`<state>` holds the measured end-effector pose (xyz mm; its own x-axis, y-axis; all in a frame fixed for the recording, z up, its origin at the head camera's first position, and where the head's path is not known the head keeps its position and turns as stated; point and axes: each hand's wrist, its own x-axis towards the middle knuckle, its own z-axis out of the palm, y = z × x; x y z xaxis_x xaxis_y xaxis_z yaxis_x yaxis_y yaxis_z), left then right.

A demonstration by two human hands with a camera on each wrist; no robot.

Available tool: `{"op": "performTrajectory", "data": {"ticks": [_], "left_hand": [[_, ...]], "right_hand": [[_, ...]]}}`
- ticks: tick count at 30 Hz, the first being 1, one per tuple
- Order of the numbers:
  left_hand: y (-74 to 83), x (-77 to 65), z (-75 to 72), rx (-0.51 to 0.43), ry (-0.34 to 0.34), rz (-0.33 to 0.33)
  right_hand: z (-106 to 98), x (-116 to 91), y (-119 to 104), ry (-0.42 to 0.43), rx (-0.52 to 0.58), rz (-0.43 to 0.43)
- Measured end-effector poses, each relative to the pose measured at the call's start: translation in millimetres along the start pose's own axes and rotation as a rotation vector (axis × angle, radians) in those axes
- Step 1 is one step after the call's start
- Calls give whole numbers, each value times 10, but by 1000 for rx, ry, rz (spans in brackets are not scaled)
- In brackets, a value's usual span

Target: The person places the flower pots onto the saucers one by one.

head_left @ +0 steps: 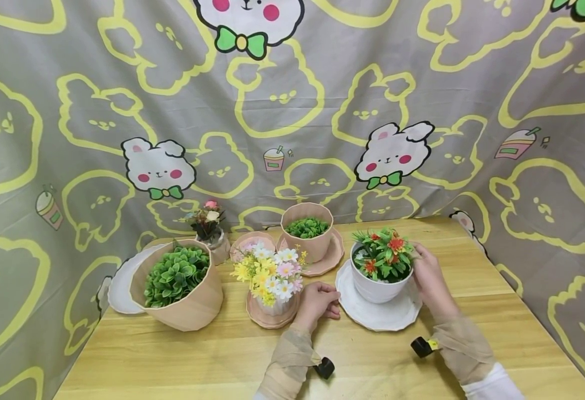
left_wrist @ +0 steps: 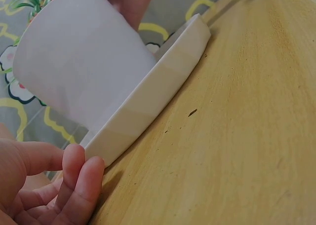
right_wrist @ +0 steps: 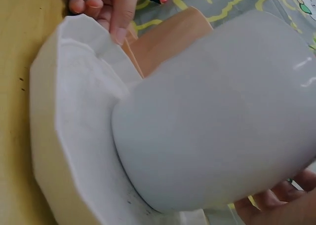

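Observation:
A white flowerpot [head_left: 379,286] with green leaves and red-orange flowers [head_left: 387,258] stands on a white faceted saucer [head_left: 372,319] at the right of the table. My right hand [head_left: 431,280] holds the pot's right side, its fingers bent along the wall in the right wrist view; the thumb is hidden. At the saucer's left edge, my left hand [head_left: 317,304] pinches the rim with curled fingers. The right wrist view shows a fingertip of the left hand [right_wrist: 121,13] on that rim. The pot's base lies inside the saucer [left_wrist: 148,104] in the left wrist view.
Left of my left hand, yellow, white and pink flowers [head_left: 272,275] stand in a small pot on a pink saucer [head_left: 272,316]. Behind is a pink pot [head_left: 312,247] of greenery. A larger peach pot [head_left: 187,308] and a small rose pot [head_left: 214,244] stand farther left.

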<state>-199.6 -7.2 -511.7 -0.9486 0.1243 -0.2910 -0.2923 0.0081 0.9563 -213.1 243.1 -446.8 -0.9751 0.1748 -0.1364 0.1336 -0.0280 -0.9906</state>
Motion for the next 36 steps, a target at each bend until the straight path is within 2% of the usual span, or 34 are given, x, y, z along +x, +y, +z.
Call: {"op": "performTrajectory", "data": {"ticks": [5,11,18,26,34,36], "left_hand": [[-7,5,-3,-1,0,-5],[-1,5,-3,-4,0,-7],[4,-3,0,-1,5,-5],[0,4,1,2,12,-10],[1,2,-11,-16,4,-5],[1,1,-13,-19,1,-6]], "right_hand": [[-133,2,-5,-91,28,-57],[-230,-6,-88,-156,-89,-48],[-358,5,-115,-216,-132,-104],[-458,-18,-150,-242,-69,-148],[-565,-26,-176,-259,-72,-194],[-595,-18,-175,-260,-106,-196]]}}
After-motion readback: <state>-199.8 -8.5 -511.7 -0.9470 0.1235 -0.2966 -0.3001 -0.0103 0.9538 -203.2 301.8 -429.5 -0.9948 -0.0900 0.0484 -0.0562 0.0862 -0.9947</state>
